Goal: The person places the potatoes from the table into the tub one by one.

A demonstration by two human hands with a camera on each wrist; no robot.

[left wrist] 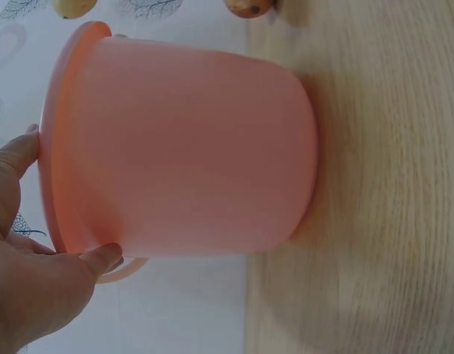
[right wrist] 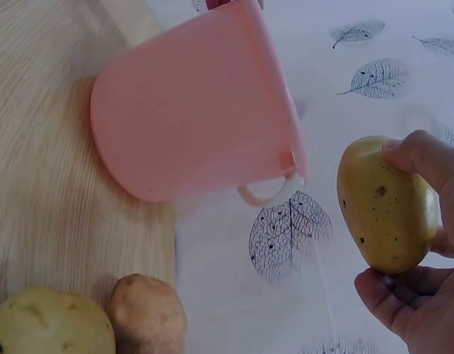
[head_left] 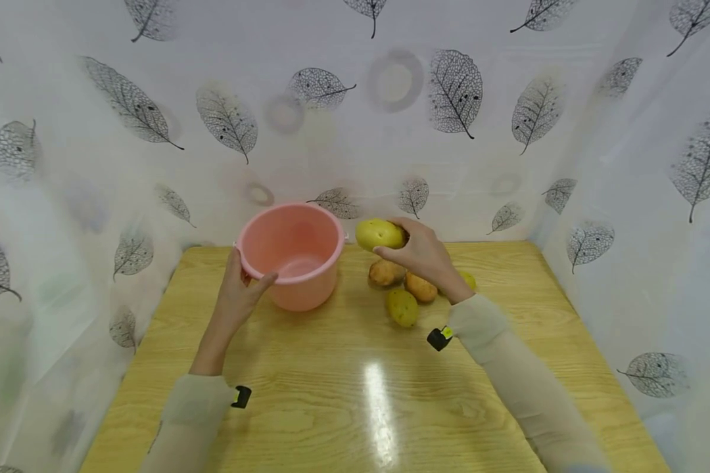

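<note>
A pink plastic bucket (head_left: pixel 302 292) stands upright on the table, and no contents show in the part of its inside that is visible. My left hand (head_left: pixel 239 295) grips its rim at the near left side, thumb and fingers on either side of the edge in the left wrist view. To the right of the bucket, my right hand (head_left: pixel 423 253) holds a yellow potato (head_left: pixel 375 234) raised above the table. Dark specks dot this potato's skin in the right wrist view. Below it lie a brown potato (head_left: pixel 384 272), another brown potato (head_left: pixel 421 288) and a yellow potato (head_left: pixel 402 307).
One more yellow potato (head_left: pixel 467 280) lies partly hidden behind my right wrist. The wooden table (head_left: pixel 307 407) ends at a white curtain (head_left: pixel 355 151) with leaf prints, which hangs along the back and both sides. A pale handle (right wrist: pixel 267 195) hangs at the bucket's rim.
</note>
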